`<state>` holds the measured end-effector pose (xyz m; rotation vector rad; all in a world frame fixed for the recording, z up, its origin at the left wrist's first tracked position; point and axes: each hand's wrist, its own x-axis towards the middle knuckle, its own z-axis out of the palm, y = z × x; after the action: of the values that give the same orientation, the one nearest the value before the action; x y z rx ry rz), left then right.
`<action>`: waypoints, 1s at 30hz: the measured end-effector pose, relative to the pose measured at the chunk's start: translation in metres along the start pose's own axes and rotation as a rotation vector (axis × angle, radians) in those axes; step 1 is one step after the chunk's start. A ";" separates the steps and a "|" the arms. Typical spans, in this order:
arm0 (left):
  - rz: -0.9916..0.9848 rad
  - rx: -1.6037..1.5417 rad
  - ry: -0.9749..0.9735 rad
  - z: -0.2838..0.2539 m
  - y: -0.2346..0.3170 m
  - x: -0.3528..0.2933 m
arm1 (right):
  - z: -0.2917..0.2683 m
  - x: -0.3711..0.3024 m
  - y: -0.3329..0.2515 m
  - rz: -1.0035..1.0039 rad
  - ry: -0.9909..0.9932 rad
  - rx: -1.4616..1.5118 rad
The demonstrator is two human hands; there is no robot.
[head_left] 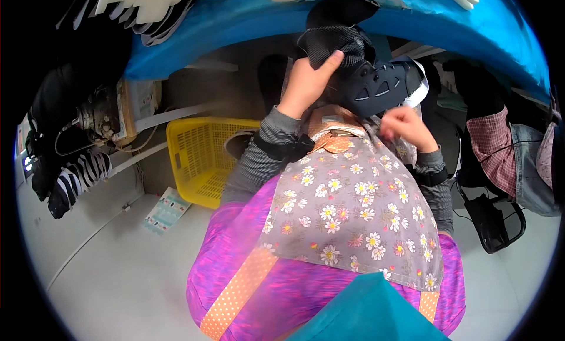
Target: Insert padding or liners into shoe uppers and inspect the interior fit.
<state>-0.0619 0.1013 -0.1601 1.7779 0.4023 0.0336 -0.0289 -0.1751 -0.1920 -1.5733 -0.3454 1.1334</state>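
A black shoe upper (pixel 369 85) with a mesh part and triangular cut-outs is held up in front of my lap, below the blue-covered table edge. My left hand (pixel 312 82) grips its mesh part, thumb on top and the other fingers hidden behind. A white strip (pixel 420 92) curves along the upper's right end. Just below that end is my right hand (pixel 407 128), its fingers curled together and slightly blurred. Whether anything small is between those fingers does not show. A grey flowered apron (pixel 347 217) covers my lap beneath both hands.
Blue sheeting (pixel 235 26) covers the table ahead, with pale pieces (pixel 159 1) on it. A yellow plastic basket (pixel 194 188) stands on the floor at the left. Striped black-and-white pieces (pixel 85 171) hang further left. Another person's checked sleeve (pixel 488 138) shows at the right.
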 end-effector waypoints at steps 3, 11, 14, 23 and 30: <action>-0.131 -0.109 -0.002 0.002 0.001 -0.005 | 0.002 0.008 0.025 0.284 -0.096 -0.128; -0.028 0.148 0.044 0.008 -0.011 -0.024 | 0.024 0.058 0.040 -0.188 -0.034 0.854; 0.016 0.524 -0.055 -0.012 -0.018 -0.022 | 0.021 0.068 0.042 -0.183 -0.063 0.900; 0.180 0.557 0.147 -0.043 0.017 -0.006 | 0.021 0.070 0.047 -0.212 -0.119 1.006; -0.022 0.073 0.038 -0.062 0.003 -0.016 | 0.028 0.064 0.051 -0.209 -0.078 1.069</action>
<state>-0.0907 0.1550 -0.1391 1.8472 0.4555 0.0370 -0.0365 -0.1301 -0.2652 -0.5368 0.0674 0.9546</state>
